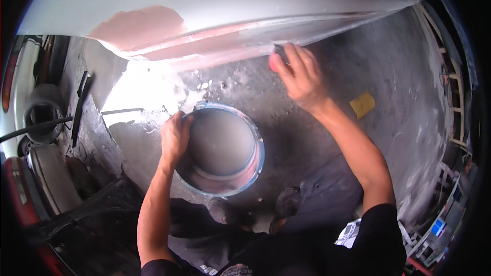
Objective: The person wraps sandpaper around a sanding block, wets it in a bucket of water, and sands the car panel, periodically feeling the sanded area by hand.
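My left hand [175, 135] is closed on the left rim of a round blue-edged bucket [259, 145], which holds murky grey water [221, 140]. Up and to the right, my right hand [305, 79] has its fingers wrapped around a small dark and pink-red pad [274, 63]. The pad is at the lower edge of a light-coloured car body panel [255, 0], though the fingers hide much of it and I cannot tell whether it touches. A pinkish-brown patch [143, 25] marks the panel's left part, and similar colour runs along its lower edge.
A yellow sheet [362, 105] lies on the stained concrete floor [404, 102] to the right. Tyres [43, 106] and car parts stand at the left, with a black strip [81, 107] nearby. Metal framing [455, 97] lines the right side. Bright light falls left of the bucket.
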Motion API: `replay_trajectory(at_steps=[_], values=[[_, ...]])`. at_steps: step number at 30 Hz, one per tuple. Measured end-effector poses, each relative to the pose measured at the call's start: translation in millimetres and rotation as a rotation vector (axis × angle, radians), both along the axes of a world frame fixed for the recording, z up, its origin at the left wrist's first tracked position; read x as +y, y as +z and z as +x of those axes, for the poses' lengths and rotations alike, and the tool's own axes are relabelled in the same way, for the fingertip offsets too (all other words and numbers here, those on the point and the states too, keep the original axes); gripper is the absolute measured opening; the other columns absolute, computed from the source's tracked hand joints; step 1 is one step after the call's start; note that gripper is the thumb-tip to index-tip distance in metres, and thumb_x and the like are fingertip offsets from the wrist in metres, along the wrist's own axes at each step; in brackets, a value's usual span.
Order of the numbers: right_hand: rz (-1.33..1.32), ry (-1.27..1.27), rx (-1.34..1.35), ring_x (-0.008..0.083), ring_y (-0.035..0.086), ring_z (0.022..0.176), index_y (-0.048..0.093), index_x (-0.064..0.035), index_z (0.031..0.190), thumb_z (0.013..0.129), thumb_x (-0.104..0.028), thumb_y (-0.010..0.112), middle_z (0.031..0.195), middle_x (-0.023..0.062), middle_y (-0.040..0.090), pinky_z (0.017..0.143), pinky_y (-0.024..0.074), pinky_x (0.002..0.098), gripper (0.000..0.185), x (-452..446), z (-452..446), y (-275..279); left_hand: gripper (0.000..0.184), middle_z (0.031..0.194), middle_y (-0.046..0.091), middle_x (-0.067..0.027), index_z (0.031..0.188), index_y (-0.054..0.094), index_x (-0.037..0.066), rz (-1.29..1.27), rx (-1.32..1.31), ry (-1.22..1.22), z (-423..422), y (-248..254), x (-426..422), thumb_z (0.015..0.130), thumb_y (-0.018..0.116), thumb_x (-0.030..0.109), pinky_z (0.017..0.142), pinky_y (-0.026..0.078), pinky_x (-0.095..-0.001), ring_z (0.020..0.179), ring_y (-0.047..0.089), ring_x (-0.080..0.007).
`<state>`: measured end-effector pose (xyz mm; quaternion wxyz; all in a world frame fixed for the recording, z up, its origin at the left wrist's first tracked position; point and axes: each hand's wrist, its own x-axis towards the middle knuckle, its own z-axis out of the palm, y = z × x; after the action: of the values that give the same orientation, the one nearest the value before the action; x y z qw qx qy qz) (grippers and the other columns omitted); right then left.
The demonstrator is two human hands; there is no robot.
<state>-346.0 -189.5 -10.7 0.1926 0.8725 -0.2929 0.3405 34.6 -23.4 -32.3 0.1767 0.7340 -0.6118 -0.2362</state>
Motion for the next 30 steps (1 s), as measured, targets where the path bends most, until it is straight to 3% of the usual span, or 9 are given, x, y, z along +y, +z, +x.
replay_trajectory(at_steps=[4,9,11,14,19,21,24,28,30], values=[[0.03,0.112,-0.095,0.0371,0.067,0.128,0.076,-0.0024,0.137,0.097,-0.013,0.083,0.142,0.0217,0.069,0.109,0.0595,0.051,0.042,11,73,3,0.03,0.092,0.071,-0.0329,0.099,0.068,-0.004,0.057,-0.056,-0.015,1,1,1,0.109,0.068,0.024,0.079,0.052,-0.0583,0.09,0.069,-0.0558],[0.002,-0.005,-0.038,0.038,0.065,0.129,0.074,0.001,0.137,0.096,-0.014,0.085,0.14,0.0243,0.068,0.11,0.058,0.0519,0.045,2,0,10,0.029,0.093,0.072,-0.0324,0.1,0.069,-0.004,0.041,-0.005,-0.012,-2,7,-2,0.109,0.068,0.024,0.08,0.053,-0.0581,0.09,0.07,-0.055],[0.026,-0.037,-0.069,0.0385,0.065,0.129,0.074,0.0013,0.135,0.097,-0.015,0.082,0.14,0.0237,0.069,0.11,0.0583,0.0519,0.042,12,29,-1,0.029,0.093,0.072,-0.0323,0.1,0.07,-0.004,0.018,-0.014,-0.031,-5,6,6,0.109,0.068,0.024,0.08,0.053,-0.0582,0.09,0.07,-0.0547],[0.047,0.114,-0.1,0.037,0.067,0.128,0.076,-0.0017,0.136,0.098,-0.016,0.083,0.141,0.0218,0.069,0.108,0.06,0.0513,0.041,13,81,2,0.029,0.094,0.073,-0.0319,0.102,0.069,-0.004,0.07,-0.06,-0.028,0,7,0,0.109,0.068,0.024,0.08,0.053,-0.0584,0.091,0.071,-0.0543],[-0.015,-0.022,-0.032,0.0379,0.066,0.131,0.077,-0.002,0.135,0.1,-0.012,0.078,0.143,0.0234,0.069,0.108,0.0599,0.0511,0.037,1,-7,2,0.029,0.095,0.073,-0.031,0.104,0.069,-0.003,0.042,-0.041,-0.013,1,0,3,0.109,0.069,0.026,0.08,0.053,-0.059,0.092,0.071,-0.0544],[0.044,-0.043,-0.003,0.0377,0.067,0.131,0.078,-0.0035,0.134,0.1,-0.014,0.078,0.143,0.0228,0.07,0.109,0.0596,0.0511,0.035,12,17,0,0.03,0.096,0.073,-0.0309,0.103,0.069,-0.003,0.052,-0.038,-0.005,-2,-3,10,0.109,0.069,0.027,0.081,0.053,-0.0593,0.092,0.071,-0.0546],[0.002,0.124,-0.012,0.0352,0.066,0.13,0.075,-0.0029,0.139,0.099,-0.017,0.077,0.143,0.0187,0.07,0.114,0.0578,0.0488,0.043,8,66,3,0.031,0.096,0.073,-0.0308,0.102,0.068,-0.003,0.022,-0.079,-0.009,1,4,2,0.109,0.069,0.027,0.081,0.053,-0.0596,0.092,0.07,-0.0548],[-0.021,0.129,0.097,0.0361,0.064,0.134,0.074,-0.0049,0.141,0.1,-0.02,0.077,0.144,0.0189,0.069,0.116,0.0571,0.051,0.044,-10,-8,10,0.031,0.095,0.072,-0.0312,0.102,0.068,-0.003,0.101,-0.01,0.018,-2,5,2,0.109,0.068,0.028,0.081,0.053,-0.0597,0.092,0.071,-0.0547],[-0.021,0.127,0.086,0.035,0.065,0.134,0.076,-0.0059,0.138,0.1,-0.02,0.08,0.144,0.0181,0.07,0.115,0.0577,0.0502,0.041,-12,6,4,0.032,0.095,0.072,-0.0311,0.102,0.068,-0.002,0.061,-0.051,0.024,-2,5,1,0.109,0.068,0.028,0.08,0.053,-0.0596,0.092,0.071,-0.0546]])
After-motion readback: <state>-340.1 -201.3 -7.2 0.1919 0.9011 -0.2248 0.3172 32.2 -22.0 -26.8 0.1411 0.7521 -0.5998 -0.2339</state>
